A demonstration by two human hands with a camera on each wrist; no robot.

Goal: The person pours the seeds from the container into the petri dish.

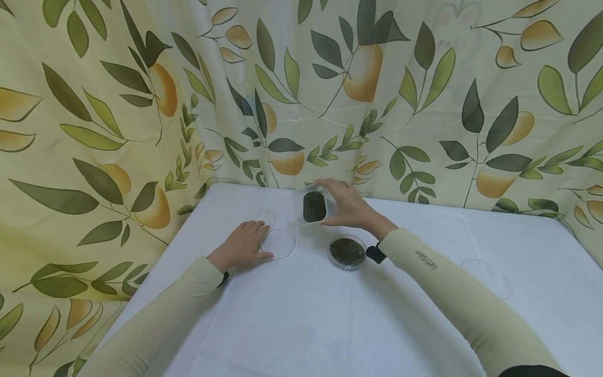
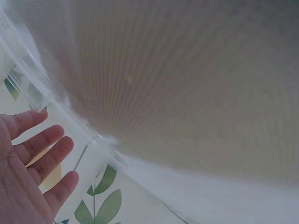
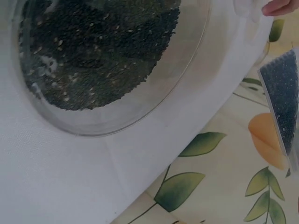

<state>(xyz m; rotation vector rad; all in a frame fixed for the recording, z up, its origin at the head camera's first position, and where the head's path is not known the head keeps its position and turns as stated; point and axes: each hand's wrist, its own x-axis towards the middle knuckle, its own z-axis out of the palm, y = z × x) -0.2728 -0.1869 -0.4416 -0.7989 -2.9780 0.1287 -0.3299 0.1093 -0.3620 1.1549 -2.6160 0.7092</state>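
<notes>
My right hand [image 1: 346, 207] grips a clear dish of dark seeds [image 1: 314, 207], tilted up near the table's back edge. Part of it shows at the right border of the right wrist view. Below that hand stands a second round clear dish of dark seeds [image 3: 103, 56], the pale flecks among them visible close up. My left hand [image 1: 242, 243] lies beside a see-through round dish [image 1: 279, 244] with its fingers extended. In the left wrist view the fingertips [image 2: 70, 179] are near the clear rim [image 2: 88, 133].
Another transparent round piece [image 1: 262, 215] lies just behind the left hand. A clear disc [image 1: 487, 277] rests on the white tablecloth [image 1: 301, 319] beyond the right forearm. A curtain [image 1: 226, 104] printed with leaves and fruit hangs behind the table.
</notes>
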